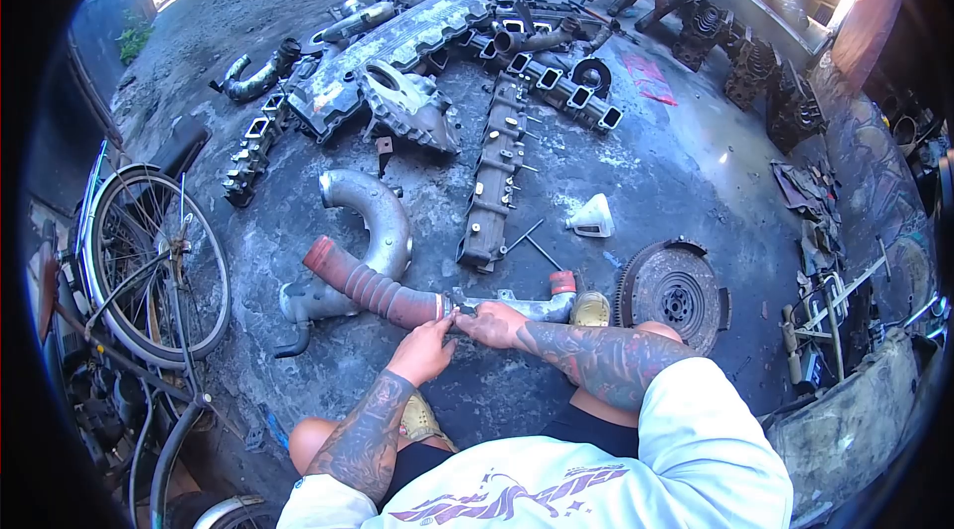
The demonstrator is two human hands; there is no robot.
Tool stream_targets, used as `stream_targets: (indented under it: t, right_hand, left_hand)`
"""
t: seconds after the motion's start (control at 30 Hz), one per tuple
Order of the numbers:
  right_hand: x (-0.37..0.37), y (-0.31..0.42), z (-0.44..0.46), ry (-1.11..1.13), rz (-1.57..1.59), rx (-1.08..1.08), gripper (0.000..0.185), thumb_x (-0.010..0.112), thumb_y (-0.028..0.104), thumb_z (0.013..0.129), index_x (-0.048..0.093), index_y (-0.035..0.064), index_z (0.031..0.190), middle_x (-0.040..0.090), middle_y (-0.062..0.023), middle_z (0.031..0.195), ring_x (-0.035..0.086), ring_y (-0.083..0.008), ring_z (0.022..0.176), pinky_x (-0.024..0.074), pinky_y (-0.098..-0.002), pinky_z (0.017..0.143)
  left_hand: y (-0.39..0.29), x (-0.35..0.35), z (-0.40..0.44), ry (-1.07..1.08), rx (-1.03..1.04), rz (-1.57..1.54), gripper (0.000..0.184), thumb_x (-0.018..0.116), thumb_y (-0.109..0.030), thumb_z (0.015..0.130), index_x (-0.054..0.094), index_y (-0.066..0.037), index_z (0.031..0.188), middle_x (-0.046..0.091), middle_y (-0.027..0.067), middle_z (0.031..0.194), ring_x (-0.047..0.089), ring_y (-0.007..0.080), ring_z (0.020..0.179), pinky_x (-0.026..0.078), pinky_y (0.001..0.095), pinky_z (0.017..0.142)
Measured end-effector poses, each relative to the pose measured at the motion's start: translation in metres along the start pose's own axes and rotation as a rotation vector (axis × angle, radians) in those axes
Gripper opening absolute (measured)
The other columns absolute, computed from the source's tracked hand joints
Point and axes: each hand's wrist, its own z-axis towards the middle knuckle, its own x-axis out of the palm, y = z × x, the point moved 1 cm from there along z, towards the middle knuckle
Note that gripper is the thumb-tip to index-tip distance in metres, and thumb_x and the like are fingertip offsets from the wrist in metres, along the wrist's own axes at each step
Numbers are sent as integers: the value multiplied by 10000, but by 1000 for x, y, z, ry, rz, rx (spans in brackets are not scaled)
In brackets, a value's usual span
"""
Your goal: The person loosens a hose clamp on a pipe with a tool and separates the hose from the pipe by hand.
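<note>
A red ribbed hose (383,293) lies on the ground in front of the person, joined by a clamp (447,308) to a silver metal pipe (532,308) that ends in a short red sleeve (562,282). My left hand (422,352) touches the clamp from the near side, its fingers closed at the joint. On the right of the joint, my right hand (492,324) is closed around a small dark item at the clamp, too small to name. Behind the hose curves a large silver elbow pipe (383,221).
A round toothed flywheel (676,297) lies at the right, near a white funnel (591,218) and a T-handled tool (537,245). Long metal manifolds (492,171) and a large cover (397,52) lie farther off. A bicycle wheel (154,266) stands at the left.
</note>
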Motion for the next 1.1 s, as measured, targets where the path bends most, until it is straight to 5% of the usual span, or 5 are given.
stream_targets:
  t: [1.1]
  right_hand:
    - [-6,5,-3,-9,50,22,295,456,307,1103,663,144,1236,755,-238,970,753,-447,903,586,-568,777]
  left_hand:
    - [4,3,2,49,-41,25,605,688,-253,1003,555,-53,1558,714,285,1288,692,467,1192,549,537,1029]
